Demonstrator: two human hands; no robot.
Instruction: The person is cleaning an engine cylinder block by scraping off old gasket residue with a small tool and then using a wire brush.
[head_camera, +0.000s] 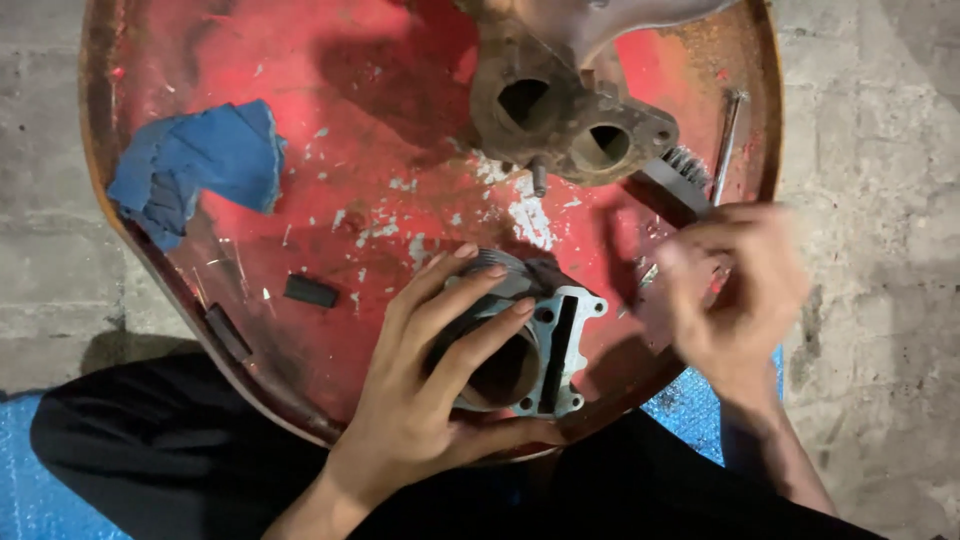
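Note:
A grey metal engine cylinder (545, 350) lies on its side on a round red metal tray (330, 60). My left hand (430, 390) wraps over it, fingers across the finned body and thumb under the flange. My right hand (735, 290) is blurred, fingers curled at the tray's right edge beside a black wire brush (678, 175); whether it grips the brush handle I cannot tell. A rusty two-port metal casting (565, 120) stands at the tray's top.
A crumpled blue cloth (200, 165) lies at the tray's left. Two small black blocks (310, 291) sit near the lower left rim. A thin metal rod (728, 140) lies along the right rim. Concrete floor surrounds the tray; my dark trousers are below.

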